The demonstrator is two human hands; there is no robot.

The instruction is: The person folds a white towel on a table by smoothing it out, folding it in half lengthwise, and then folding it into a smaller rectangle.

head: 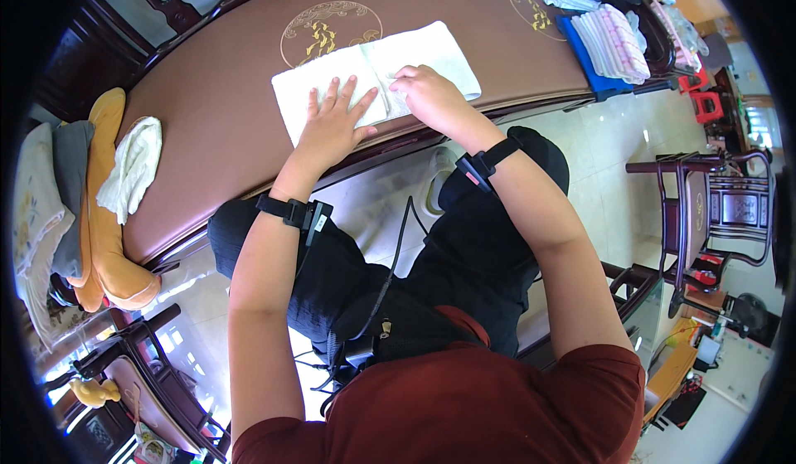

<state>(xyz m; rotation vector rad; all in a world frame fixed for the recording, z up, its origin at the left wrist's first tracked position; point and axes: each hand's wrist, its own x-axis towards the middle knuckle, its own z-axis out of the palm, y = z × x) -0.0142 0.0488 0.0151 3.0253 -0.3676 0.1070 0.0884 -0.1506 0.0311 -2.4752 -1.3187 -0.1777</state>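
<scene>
A white towel (429, 47) lies spread in a long strip on the brown padded seat (217, 103), with a crease or fold near its middle. My left hand (336, 112) rests on the left part of the towel, palm down and fingers apart. The fingers of my right hand (423, 91) are curled onto the towel just right of the crease; whether they pinch the cloth is hidden. Both wrists wear black straps with small devices.
A crumpled white cloth (134, 162) lies at the seat's left end beside an orange cushion (118, 265) and grey fabric (69, 196). Folded pink-and-white towels (612, 44) sit on a blue item (587, 60) at the right end. Dark wooden chairs (715, 209) stand on the tiled floor.
</scene>
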